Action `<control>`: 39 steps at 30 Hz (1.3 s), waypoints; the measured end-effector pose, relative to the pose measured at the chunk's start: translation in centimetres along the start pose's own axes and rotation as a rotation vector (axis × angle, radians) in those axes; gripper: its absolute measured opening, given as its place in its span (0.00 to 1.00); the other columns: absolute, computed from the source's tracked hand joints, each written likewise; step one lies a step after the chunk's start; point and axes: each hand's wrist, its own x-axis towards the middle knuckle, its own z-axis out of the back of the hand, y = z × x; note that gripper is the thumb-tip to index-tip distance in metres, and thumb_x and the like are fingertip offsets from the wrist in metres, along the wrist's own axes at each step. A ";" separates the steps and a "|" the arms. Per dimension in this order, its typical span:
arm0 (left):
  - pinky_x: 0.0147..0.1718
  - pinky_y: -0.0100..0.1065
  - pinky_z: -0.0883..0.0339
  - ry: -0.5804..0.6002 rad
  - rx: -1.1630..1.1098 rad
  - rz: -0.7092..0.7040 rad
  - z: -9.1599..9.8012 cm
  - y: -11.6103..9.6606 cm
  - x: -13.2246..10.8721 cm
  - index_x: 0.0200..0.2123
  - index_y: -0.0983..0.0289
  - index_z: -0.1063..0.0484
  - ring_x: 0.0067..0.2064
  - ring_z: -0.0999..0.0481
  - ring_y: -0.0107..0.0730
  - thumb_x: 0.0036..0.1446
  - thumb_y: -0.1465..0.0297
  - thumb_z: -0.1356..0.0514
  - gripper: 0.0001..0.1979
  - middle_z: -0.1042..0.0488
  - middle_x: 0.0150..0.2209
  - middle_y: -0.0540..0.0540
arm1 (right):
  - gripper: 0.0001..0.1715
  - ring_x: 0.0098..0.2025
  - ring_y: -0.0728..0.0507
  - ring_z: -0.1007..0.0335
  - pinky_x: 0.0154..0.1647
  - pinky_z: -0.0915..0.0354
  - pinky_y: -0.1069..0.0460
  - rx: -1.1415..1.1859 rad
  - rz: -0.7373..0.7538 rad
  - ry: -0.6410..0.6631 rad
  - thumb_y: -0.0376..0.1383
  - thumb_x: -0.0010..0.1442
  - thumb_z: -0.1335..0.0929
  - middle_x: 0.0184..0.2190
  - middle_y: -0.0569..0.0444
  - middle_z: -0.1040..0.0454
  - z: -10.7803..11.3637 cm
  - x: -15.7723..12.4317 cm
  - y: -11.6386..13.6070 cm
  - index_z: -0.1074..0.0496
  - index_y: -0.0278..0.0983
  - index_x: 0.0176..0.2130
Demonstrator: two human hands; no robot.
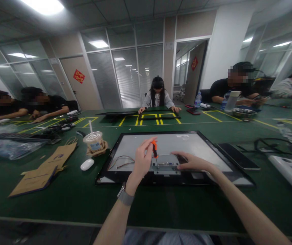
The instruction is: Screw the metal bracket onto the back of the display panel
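A flat panel point(199, 146) with a black frame and grey back lies on the green table. My left hand point(143, 154) is closed on an orange and black screwdriver point(155, 149), held upright over a small metal bracket point(166, 168) at the panel's near edge. My right hand point(193, 161) rests at the bracket's right side, thumb and fingers apart, around a dark part that is mostly hidden. Thin wires point(121, 162) lie on the panel left of the bracket. The screwdriver's tip is too small to make out.
Left of the panel are a drink cup point(93, 141), a white mouse point(87, 164) and a paper bag point(45, 168). A black phone-like slab point(237, 156) and a white device point(290, 173) lie right. Several people sit around the table.
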 end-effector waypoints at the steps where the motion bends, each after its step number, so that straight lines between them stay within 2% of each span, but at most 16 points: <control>1: 0.47 0.36 0.35 -0.001 -0.007 0.009 0.0 0.2 0.1 0.50 0.61 0.28 0.46 0.25 0.35 0.64 0.70 0.50 0.16 0.24 0.44 0.56 | 0.49 0.63 0.34 0.46 0.63 0.48 0.41 0.011 0.006 -0.006 0.55 0.50 0.30 0.64 0.47 0.43 -0.1 0.0 0.0 0.44 0.41 0.64; 6: 0.45 0.35 0.33 -0.015 -0.078 0.035 0.0 1.2 0.6 0.50 0.62 0.28 0.43 0.24 0.35 0.64 0.68 0.50 0.16 0.24 0.45 0.57 | 0.48 0.62 0.34 0.44 0.62 0.47 0.41 0.055 0.022 -0.035 0.54 0.50 0.30 0.62 0.46 0.40 -0.3 -0.2 0.2 0.43 0.40 0.63; 9: 0.44 0.35 0.32 0.021 -0.137 0.026 -0.1 1.6 0.9 0.49 0.62 0.27 0.41 0.22 0.34 0.64 0.68 0.51 0.16 0.24 0.44 0.57 | 0.48 0.62 0.34 0.44 0.62 0.46 0.42 0.054 0.010 -0.040 0.54 0.50 0.30 0.63 0.46 0.40 -0.3 -0.2 0.2 0.43 0.39 0.63; 16: 0.42 0.36 0.30 0.084 -0.219 0.026 0.0 1.1 2.1 0.44 0.65 0.24 0.39 0.21 0.35 0.61 0.69 0.47 0.13 0.22 0.40 0.58 | 0.48 0.62 0.35 0.44 0.63 0.48 0.41 0.049 0.038 -0.044 0.54 0.50 0.30 0.63 0.46 0.41 -0.3 -0.2 0.1 0.43 0.40 0.63; 21: 0.40 0.37 0.30 0.245 -0.411 0.151 0.5 1.5 3.0 0.41 0.67 0.24 0.35 0.23 0.34 0.54 0.65 0.38 0.13 0.22 0.36 0.59 | 0.48 0.64 0.33 0.47 0.64 0.50 0.39 0.065 0.035 -0.045 0.56 0.49 0.30 0.64 0.48 0.41 -0.3 -0.2 0.1 0.42 0.42 0.63; 22: 0.39 0.35 0.30 0.248 -0.476 0.177 0.6 1.8 3.0 0.40 0.66 0.24 0.34 0.23 0.33 0.52 0.65 0.36 0.14 0.23 0.34 0.57 | 0.49 0.64 0.32 0.47 0.64 0.50 0.38 0.062 0.023 -0.043 0.57 0.48 0.30 0.64 0.48 0.42 -0.3 -0.2 0.1 0.42 0.42 0.63; 24: 0.35 0.30 0.32 0.194 -0.562 0.221 0.9 2.4 2.8 0.38 0.65 0.23 0.33 0.26 0.28 0.48 0.67 0.33 0.13 0.24 0.31 0.53 | 0.49 0.64 0.31 0.48 0.64 0.50 0.38 0.053 0.003 -0.040 0.57 0.48 0.30 0.64 0.49 0.43 -0.3 -0.2 0.1 0.42 0.42 0.63; 26: 0.33 0.27 0.34 0.114 -0.546 0.221 1.3 2.9 2.6 0.34 0.64 0.23 0.31 0.28 0.24 0.45 0.68 0.31 0.11 0.27 0.28 0.50 | 0.49 0.64 0.32 0.48 0.64 0.50 0.39 0.038 0.005 -0.040 0.57 0.49 0.31 0.65 0.48 0.43 -0.3 -0.3 0.2 0.42 0.42 0.64; 29: 0.38 0.29 0.33 0.044 -0.479 0.209 1.6 3.1 2.3 0.36 0.65 0.22 0.35 0.27 0.27 0.49 0.66 0.34 0.11 0.25 0.31 0.53 | 0.49 0.64 0.33 0.47 0.64 0.50 0.40 0.021 0.021 -0.042 0.57 0.50 0.31 0.64 0.46 0.43 -0.3 -0.3 0.3 0.43 0.39 0.64; 34: 0.47 0.37 0.34 0.111 -0.611 0.245 1.6 2.4 2.1 0.42 0.66 0.23 0.46 0.25 0.37 0.55 0.64 0.38 0.14 0.23 0.43 0.60 | 0.50 0.64 0.33 0.48 0.64 0.50 0.40 0.026 0.026 -0.043 0.57 0.50 0.31 0.65 0.46 0.43 -0.3 -0.4 0.2 0.43 0.39 0.64; 36: 0.47 0.38 0.33 0.117 -0.602 0.254 1.5 2.5 2.0 0.44 0.66 0.24 0.44 0.24 0.37 0.55 0.64 0.38 0.16 0.22 0.42 0.60 | 0.50 0.64 0.33 0.48 0.64 0.50 0.40 0.030 0.022 -0.041 0.57 0.50 0.31 0.65 0.46 0.43 -0.3 -0.4 0.1 0.43 0.39 0.64; 39: 0.44 0.36 0.32 0.055 -0.485 0.223 1.2 3.2 1.9 0.44 0.65 0.24 0.40 0.24 0.33 0.54 0.64 0.37 0.16 0.22 0.38 0.57 | 0.49 0.64 0.34 0.48 0.64 0.50 0.40 0.028 0.016 -0.044 0.57 0.50 0.31 0.65 0.47 0.43 -0.4 -0.4 0.0 0.43 0.41 0.64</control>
